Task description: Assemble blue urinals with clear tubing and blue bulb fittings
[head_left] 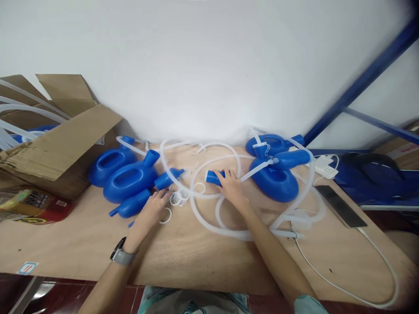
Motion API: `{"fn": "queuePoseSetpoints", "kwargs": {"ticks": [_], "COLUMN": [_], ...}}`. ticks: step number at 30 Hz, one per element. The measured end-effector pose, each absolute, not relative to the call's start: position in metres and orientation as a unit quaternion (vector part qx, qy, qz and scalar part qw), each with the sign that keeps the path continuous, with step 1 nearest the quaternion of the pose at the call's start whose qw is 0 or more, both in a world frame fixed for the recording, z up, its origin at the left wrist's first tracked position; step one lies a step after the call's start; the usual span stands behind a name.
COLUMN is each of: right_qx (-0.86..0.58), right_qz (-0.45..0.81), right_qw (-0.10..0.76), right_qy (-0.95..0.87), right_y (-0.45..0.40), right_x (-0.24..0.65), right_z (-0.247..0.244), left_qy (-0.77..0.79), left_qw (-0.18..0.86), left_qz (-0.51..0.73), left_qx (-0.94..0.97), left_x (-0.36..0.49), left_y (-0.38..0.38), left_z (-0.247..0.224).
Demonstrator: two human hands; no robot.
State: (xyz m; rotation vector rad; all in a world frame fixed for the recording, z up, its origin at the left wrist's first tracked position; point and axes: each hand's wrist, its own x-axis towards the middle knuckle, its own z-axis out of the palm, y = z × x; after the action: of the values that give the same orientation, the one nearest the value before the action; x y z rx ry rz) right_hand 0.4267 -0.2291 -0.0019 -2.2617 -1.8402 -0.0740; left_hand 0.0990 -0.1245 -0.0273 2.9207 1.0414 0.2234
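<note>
My right hand (231, 188) is closed on a short blue plastic tube piece (213, 177) with a white rim at its open end, held low over the table. My left hand (155, 208) reaches between a blue bulb-shaped piece (135, 203) and a small cluster of white rings (179, 198). Its fingers are extended, with the tips near the rings; whether they touch one is too small to tell. Another blue tapered piece (169, 178) lies just beyond these fingers. Single white rings (166, 216) lie loose close by.
Blue handled bottles (131, 181) stand at the left, and more blue bottles (275, 185) with clear hoses (204, 224) at the right. A cardboard box (62, 144) is at the far left. A phone (340, 206) on a white cable and a power strip (322, 167) lie right.
</note>
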Motion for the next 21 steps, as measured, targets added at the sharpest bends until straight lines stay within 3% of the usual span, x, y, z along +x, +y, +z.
{"fn": "queuePoseSetpoints", "kwargs": {"ticks": [9,15,17,21], "right_qx": [-0.724,-0.558,-0.538,-0.51], "right_qz": [0.078,0.318,0.355,0.373], "right_qw": [0.287,0.512,0.522,0.528], "right_qy": [-0.622,-0.571,-0.559,-0.567], "right_y": [-0.227,-0.238,-0.242,-0.244], "right_x": [0.44,0.437,0.435,0.433], "right_z": [0.021,0.049,0.055,0.061], "left_qy": [0.321,0.333,0.325,0.256], "left_qw": [-0.031,-0.047,0.008,0.233], "left_qz": [0.048,0.075,0.139,0.349], "left_qx": [0.945,0.939,0.935,0.871], "left_x": [0.112,0.091,0.085,0.102], "left_y": [-0.12,-0.129,-0.134,-0.148], "left_z": [0.0,0.044,0.068,0.116]}}
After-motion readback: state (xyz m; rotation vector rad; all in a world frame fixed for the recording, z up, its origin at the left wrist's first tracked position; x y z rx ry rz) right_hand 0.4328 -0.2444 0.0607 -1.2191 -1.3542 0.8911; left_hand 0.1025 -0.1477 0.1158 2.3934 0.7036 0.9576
